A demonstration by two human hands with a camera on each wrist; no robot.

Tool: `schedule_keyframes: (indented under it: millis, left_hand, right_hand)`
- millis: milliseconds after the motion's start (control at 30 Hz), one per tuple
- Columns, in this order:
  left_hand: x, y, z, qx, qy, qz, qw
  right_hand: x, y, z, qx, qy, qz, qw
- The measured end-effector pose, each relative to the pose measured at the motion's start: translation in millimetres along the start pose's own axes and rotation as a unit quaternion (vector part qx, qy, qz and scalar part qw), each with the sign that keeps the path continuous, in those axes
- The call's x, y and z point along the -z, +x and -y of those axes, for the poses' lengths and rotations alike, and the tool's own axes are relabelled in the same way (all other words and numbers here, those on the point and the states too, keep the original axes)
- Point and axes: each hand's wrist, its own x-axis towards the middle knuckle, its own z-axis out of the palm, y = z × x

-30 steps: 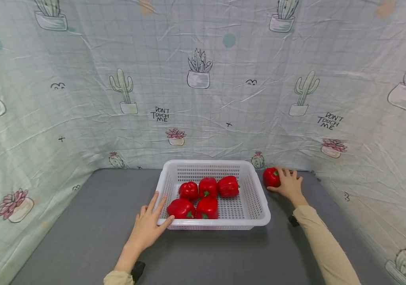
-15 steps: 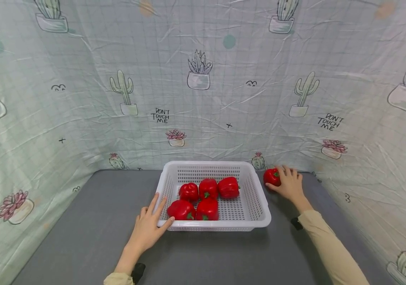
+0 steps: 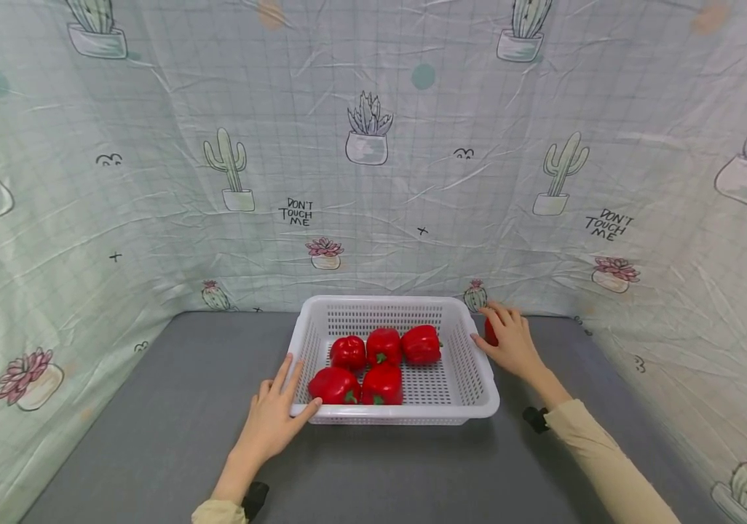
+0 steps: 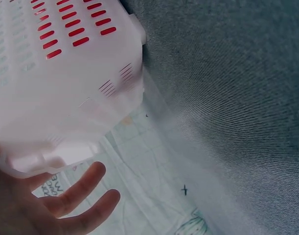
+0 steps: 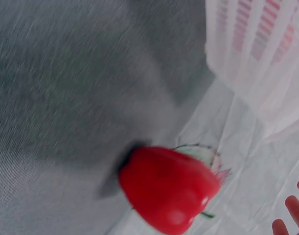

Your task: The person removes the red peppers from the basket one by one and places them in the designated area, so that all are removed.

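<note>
A white plastic basket (image 3: 406,411) holds several red bell peppers (image 3: 382,384). My left hand (image 3: 269,418) rests on its near left corner, fingers spread over the rim; in the left wrist view the hand (image 4: 56,205) is beside the basket wall (image 4: 80,83). My right hand (image 3: 511,346) is at the basket's right edge with fingers extended, partly covering one more red pepper (image 3: 491,332) outside the basket. In the right wrist view that pepper (image 5: 169,188) lies on the table, apart from the right fingers (image 5: 295,210).
The grey table (image 3: 400,473) surrounds the basket. A pale curtain with cactus prints (image 3: 373,218) hangs behind the table and along both sides. Each wrist carries a black strap piece, seen at the left (image 3: 255,499) and right (image 3: 535,418).
My right hand has let go of the pepper outside the basket and moved left to the basket's right edge. My left hand and the basket have stayed in place.
</note>
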Motion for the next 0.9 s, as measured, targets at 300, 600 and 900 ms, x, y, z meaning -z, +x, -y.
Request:
schedule_keyframes:
  millis: [300, 600, 900]
  left_hand:
    - [0.8, 2.6, -2.7, 0.007, -0.011, -0.018, 0.9997]
    - [-4.7, 2.7, -3.6, -0.01, -0.012, -0.045, 0.9988]
    - [-3.8, 1.3, -4.2, 0.006, -0.018, -0.029, 0.9994]
  right_hand:
    - [0, 2.8, 26, 0.027, 0.014, 0.051, 0.9982]
    - [-5, 6.6, 41, 0.025, 0.01, 0.088, 0.9957]
    - [-16, 12.3, 46, 0.062, -0.004, 0.105, 0.9925]
